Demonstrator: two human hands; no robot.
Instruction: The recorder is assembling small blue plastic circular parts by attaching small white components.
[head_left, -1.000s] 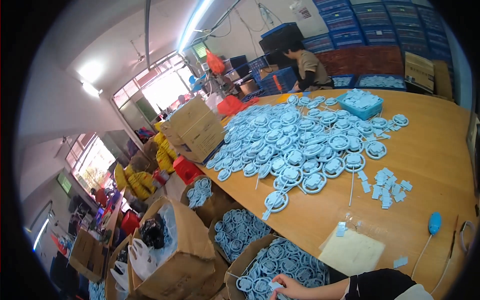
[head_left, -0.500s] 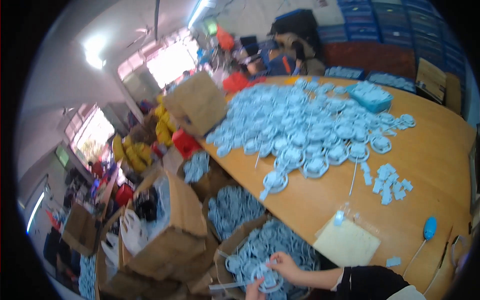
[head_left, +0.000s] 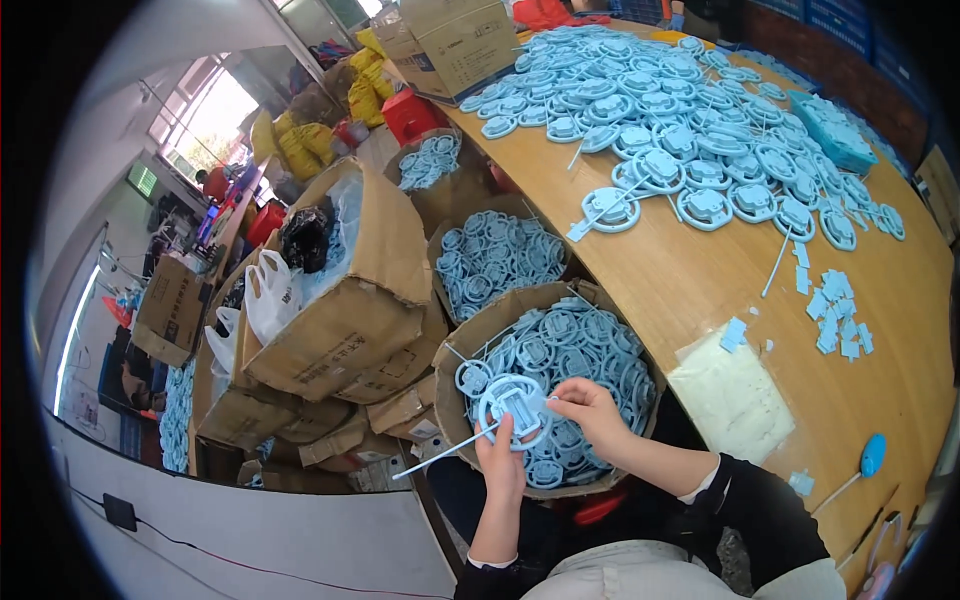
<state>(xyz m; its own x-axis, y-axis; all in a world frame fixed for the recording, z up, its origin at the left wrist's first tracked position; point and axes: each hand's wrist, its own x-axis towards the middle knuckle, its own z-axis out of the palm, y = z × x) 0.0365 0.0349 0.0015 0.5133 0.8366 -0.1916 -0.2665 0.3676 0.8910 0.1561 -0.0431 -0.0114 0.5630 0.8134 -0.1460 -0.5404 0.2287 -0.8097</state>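
My left hand [head_left: 500,462] grips a light-blue round plastic part [head_left: 518,380] from below, thumb on its face. The part has a ring-shaped rim, a raised rectangular frame in the middle and a long thin stick pointing down to the left. My right hand [head_left: 590,408] is closed in a pinch at the part's right edge. Whether a small piece sits between those fingertips is too small to tell. Right beneath both hands stands a cardboard box [head_left: 455,415] full of similar blue parts [head_left: 590,350].
To the right is a wooden table [head_left: 690,270] with a large heap of blue parts [head_left: 690,120], a teal basket [head_left: 850,155], small flat blue pieces [head_left: 838,310], a pale sheet [head_left: 735,395] and a blue-headed stick tool [head_left: 872,455]. More cardboard boxes [head_left: 340,335] stand on the left.
My view has tilted down, so the hands and the box appear higher in the picture. Both hands stay at the round blue part, whose face now shows more plainly.
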